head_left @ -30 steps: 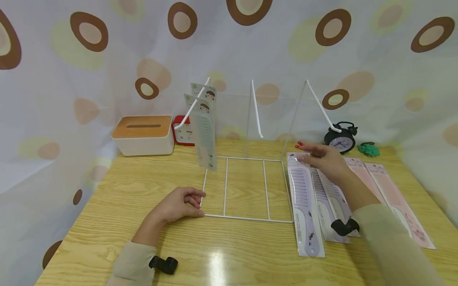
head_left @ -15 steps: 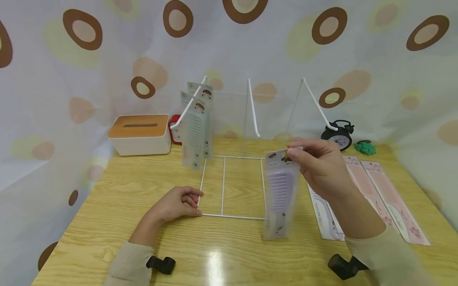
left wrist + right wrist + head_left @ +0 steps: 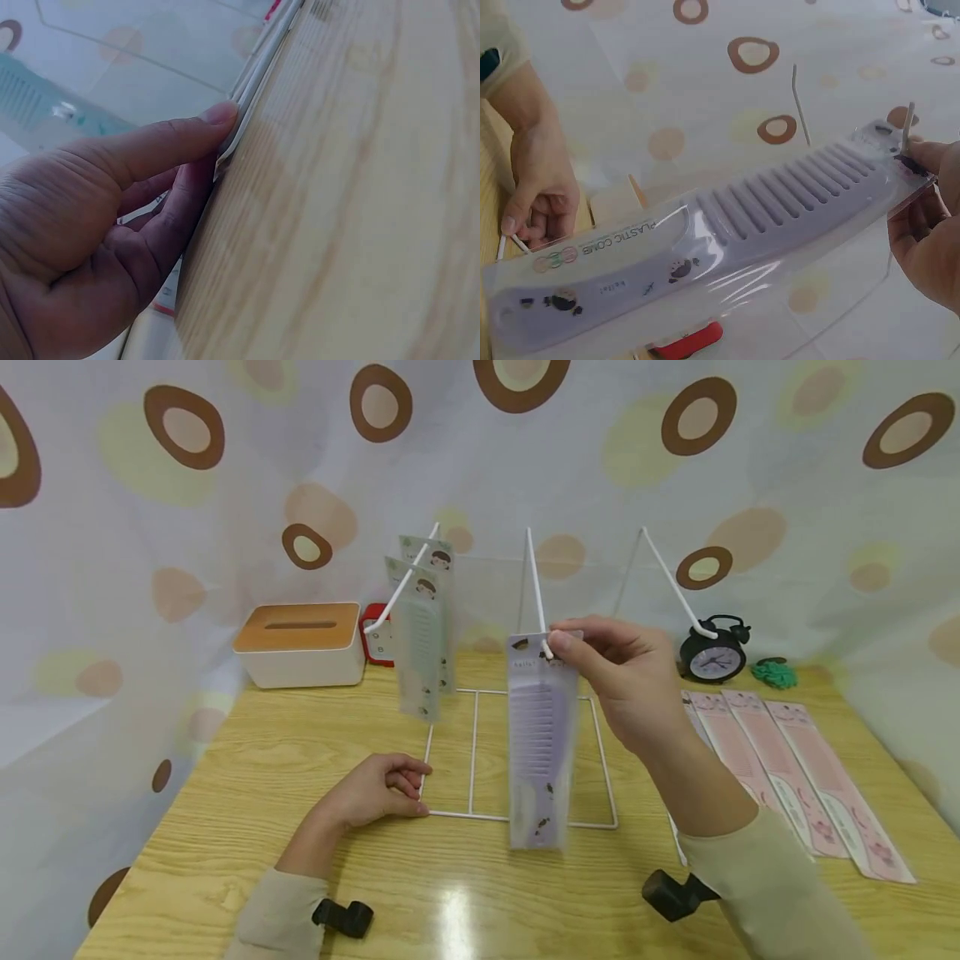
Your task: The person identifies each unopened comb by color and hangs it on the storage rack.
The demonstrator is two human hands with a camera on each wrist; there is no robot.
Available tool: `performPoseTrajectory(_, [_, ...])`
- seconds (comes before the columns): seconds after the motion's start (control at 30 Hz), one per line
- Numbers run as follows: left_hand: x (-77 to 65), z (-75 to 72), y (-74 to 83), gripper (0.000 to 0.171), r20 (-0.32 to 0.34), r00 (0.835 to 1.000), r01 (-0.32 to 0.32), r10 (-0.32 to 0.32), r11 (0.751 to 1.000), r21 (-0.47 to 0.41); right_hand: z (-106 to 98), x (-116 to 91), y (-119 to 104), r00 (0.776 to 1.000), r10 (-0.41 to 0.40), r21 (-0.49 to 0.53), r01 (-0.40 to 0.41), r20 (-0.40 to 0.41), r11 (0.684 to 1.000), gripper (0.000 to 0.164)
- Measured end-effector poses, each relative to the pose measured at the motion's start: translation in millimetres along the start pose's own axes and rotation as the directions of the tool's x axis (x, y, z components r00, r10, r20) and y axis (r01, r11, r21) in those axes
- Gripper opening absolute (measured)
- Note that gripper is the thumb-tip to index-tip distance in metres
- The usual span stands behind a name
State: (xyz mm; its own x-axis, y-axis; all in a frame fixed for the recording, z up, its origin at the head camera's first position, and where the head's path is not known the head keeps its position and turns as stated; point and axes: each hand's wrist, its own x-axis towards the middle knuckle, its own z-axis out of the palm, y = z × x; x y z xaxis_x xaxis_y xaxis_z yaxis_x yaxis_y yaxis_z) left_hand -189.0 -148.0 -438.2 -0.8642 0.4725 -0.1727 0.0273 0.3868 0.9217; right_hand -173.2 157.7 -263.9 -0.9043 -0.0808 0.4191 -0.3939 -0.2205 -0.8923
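Note:
A purple comb in a clear package hangs upright below my right hand, which pinches the package's top corner between thumb and fingers. The upturned tip of the rack's middle hook shows in front of the package top and seems to pass through its hole. In the right wrist view the comb stretches across, with the hook tip close to my thumb. My left hand grips the front left corner of the white wire rack; the left wrist view shows the thumb on the wire.
Two green packaged combs hang on the left hook. Several pink packaged combs lie at the right, partly behind my right arm. A tissue box, red clock, black alarm clock and green bundle stand at the back.
My right hand has lifted a purple packaged comb off the table at the right and carried it left to the middle hook's tip. The left hand stays on the rack corner.

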Motion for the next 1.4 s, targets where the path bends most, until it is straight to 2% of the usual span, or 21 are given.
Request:
performPoseTrajectory(0.1, [-0.4,-0.9,0.9,0.055,0.002,1.0,-0.005,0.005,1.0,-0.006,-6,14,11,0.999,0.027,-0.097,-0.03,-0.027,0.995,0.009])
performPoseTrajectory(0.33, [-1.6,-0.7,2.2,0.056,0.003,1.0,-0.006,0.006,1.0,-0.023,-13,51,36,0.986,0.144,0.07,-0.138,-0.089,0.988,0.009])
performPoseTrajectory(0.43, [-1.4,-0.1,2.4,0.055,0.005,1.0,-0.007,0.007,1.0,-0.02,-15,63,43,0.978,0.151,0.109,-0.136,-0.142,0.985,0.008])
performPoseTrajectory(0.6, [-0.3,0.6,3.8,0.055,0.007,1.0,-0.009,0.009,1.0,-0.013,-20,78,49,0.973,0.145,0.178,-0.113,-0.182,0.978,0.009])
performPoseTrajectory(0.8, [-0.2,0.9,3.2,0.056,0.008,1.0,-0.002,0.002,1.0,-0.004,-25,82,53,0.98,0.131,0.199,-0.1,-0.147,0.975,0.014])
performPoseTrajectory(0.93, [-0.7,1.4,1.7,0.055,0.004,1.0,0.01,-0.01,1.0,-0.003,-36,78,56,0.993,0.087,0.129,-0.076,-0.076,0.989,0.021])
performPoseTrajectory(1.03, [-1.0,1.9,0.6,0.055,0.006,1.0,0.011,-0.011,1.0,0.001,-53,72,58,0.998,0.064,0.047,-0.064,0.002,0.997,0.028])
performPoseTrajectory(1.1, [-0.9,1.9,0.4,0.056,0.006,1.0,0.011,-0.011,1.0,0.005,-67,68,59,0.996,0.075,-0.041,-0.073,0.044,0.996,0.032])
performPoseTrajectory(1.17, [-1.0,1.5,0.6,0.056,0.006,1.0,0.008,-0.008,1.0,0.007,-82,64,60,0.992,0.109,-0.152,-0.099,0.057,0.983,0.035])
performPoseTrajectory(1.23, [-1.0,1.1,1.3,0.056,0.006,1.0,0.006,-0.006,1.0,0.007,-100,60,64,0.987,0.156,-0.294,-0.137,0.041,0.946,0.038])
performPoseTrajectory(1.4, [-1.3,1.5,2.9,0.056,0.012,1.0,0.001,-0.001,1.0,0.0,-149,47,84,0.962,0.275,-0.553,-0.228,0.002,0.802,0.05])
